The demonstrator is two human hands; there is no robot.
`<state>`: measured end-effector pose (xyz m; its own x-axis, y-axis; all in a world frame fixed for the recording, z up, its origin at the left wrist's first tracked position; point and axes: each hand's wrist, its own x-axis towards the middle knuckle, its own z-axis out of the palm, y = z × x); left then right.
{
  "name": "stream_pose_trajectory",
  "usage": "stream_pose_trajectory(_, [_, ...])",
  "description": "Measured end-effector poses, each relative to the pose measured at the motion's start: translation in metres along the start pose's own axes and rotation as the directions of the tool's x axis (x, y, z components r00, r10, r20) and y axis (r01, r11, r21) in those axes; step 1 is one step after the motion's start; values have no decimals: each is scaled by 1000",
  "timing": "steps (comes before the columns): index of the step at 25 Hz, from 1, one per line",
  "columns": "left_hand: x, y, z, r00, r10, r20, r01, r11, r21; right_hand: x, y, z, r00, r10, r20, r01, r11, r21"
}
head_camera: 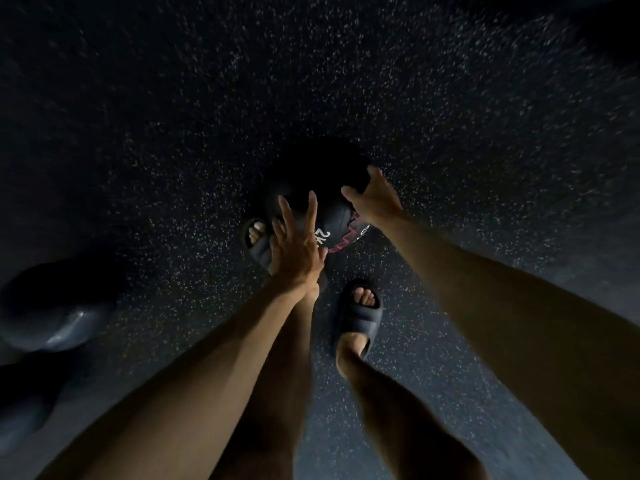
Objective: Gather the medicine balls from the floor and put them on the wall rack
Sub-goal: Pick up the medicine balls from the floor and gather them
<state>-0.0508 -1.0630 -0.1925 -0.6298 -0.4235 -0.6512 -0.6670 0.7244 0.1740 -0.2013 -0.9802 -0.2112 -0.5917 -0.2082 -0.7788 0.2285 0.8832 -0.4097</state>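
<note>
A black medicine ball point(325, 188) with white "2K" lettering and red marks sits low over the dark speckled floor, just ahead of my feet. My right hand point(372, 197) curls over the ball's right side, fingers pressed on it. My left hand point(294, 244) lies against the ball's left side with its fingers spread and pointing away from me. Whether the ball rests on the floor or is lifted I cannot tell. The wall rack is not in view.
Another dark, glossy ball point(59, 306) lies on the floor at the far left. My two feet in dark slides point(358, 313) stand right behind the held ball. Dim speckled rubber floor point(450, 116) stretches all around.
</note>
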Motion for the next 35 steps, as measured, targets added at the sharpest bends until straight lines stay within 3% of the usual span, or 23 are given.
stream_pose_trajectory(3, [59, 11, -45, 998, -45, 44, 48, 997, -62, -20, 7, 0, 998, -68, -15, 68, 998, -16])
stream_pose_trajectory(7, [143, 13, -114, 992, -55, 115, 58, 998, -21, -35, 2, 19, 983, -58, 177, 86, 984, -157])
stream_pose_trajectory(9, [162, 6, -130, 995, -27, 100, 30, 999, -32, -29, -17, 25, 979, -43, 197, 75, 985, -157])
stream_pose_trajectory(13, [162, -15, -144, 993, 79, 85, -75, 996, -45, 7, -70, 18, 989, 37, 141, -29, 998, -59])
stream_pose_trajectory(19, [156, -22, -140, 988, 122, 94, -114, 990, -87, 86, -130, -43, 989, 126, 72, -116, 984, -133])
stream_pose_trajectory(22, [180, -5, -151, 992, 96, 77, -85, 986, -145, 138, -143, -77, 994, 96, 55, -84, 978, -191])
stream_pose_trajectory(28, [264, 45, -202, 997, 53, 59, -44, 989, -141, 210, -171, -132, 996, 93, -4, -93, 993, -78])
stream_pose_trajectory(32, [321, 81, -239, 998, 49, 47, -41, 987, -155, 201, -175, -158, 993, -3, -119, 1, 1000, -24])
stream_pose_trajectory(35, [367, 136, -258, 996, -80, -39, 68, 966, -251, 196, -169, -177, 991, -90, -96, 89, 996, -23])
